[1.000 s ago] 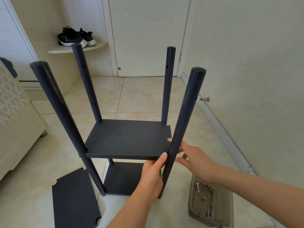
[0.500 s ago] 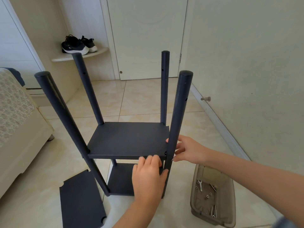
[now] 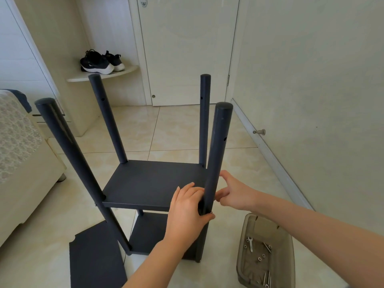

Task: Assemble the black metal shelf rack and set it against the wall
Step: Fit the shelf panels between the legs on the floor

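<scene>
Nearest: loose black shelf panel [image 3: 95, 256] flat on floor [image 3: 180, 132], bottom-left. Bottom-right, clear brown plastic tray [image 3: 259, 220] on floor w/ small wrench [image 3: 250, 244], screws [image 3: 267, 279] and washers inside.

Both forearms reach in from the bottom edge to the rack [image 3: 153, 183], which stands upright on floor between panel and tray, well apart from the wall [image 3: 311, 80] at right.

Left grip [image 3: 187, 208] is clenched on the near right post [image 3: 216, 154] at mid-shelf level: fingers lie over the shelf corner behind the post, thumb wraps across the post front.

Right grip [image 3: 234, 194] is on the opposite, right side of the same post, at approx the same height. Its index tip touches the post and the thumb and other fingers are curled in toward it. Can't tell if it pinches anything, too small/hidden.

Rack has a mid shelf, a lower shelf [image 3: 147, 233] under it, and 4 posts sticking up: near left post [image 3: 70, 154], far left post [image 3: 108, 119], far right post [image 3: 204, 119], all w/ bare tops and open screw holes.

Left edge: bed [image 3: 20, 152] w/ lace cover. Further back: door stopper [image 3: 259, 132] low on the wall, curved ledge [image 3: 128, 70] holding black sneakers [image 3: 100, 62], closed white door [image 3: 187, 48].
</scene>
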The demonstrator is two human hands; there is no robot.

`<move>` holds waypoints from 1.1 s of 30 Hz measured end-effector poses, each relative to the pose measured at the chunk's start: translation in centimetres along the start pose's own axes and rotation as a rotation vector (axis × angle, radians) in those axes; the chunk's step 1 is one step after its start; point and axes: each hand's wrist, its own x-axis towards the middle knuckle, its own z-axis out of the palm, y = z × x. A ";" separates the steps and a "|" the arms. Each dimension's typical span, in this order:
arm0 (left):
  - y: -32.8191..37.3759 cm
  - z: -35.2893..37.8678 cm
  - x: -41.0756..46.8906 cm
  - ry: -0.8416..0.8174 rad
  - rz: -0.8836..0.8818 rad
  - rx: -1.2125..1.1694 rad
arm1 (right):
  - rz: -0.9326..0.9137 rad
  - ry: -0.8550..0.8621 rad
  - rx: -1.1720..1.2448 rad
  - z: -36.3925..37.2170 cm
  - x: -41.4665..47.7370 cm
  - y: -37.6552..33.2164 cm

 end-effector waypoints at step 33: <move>-2.3 0.0 -3.1 0.021 0.058 0.122 | 0.174 -0.119 0.831 3.2 4.0 -1.1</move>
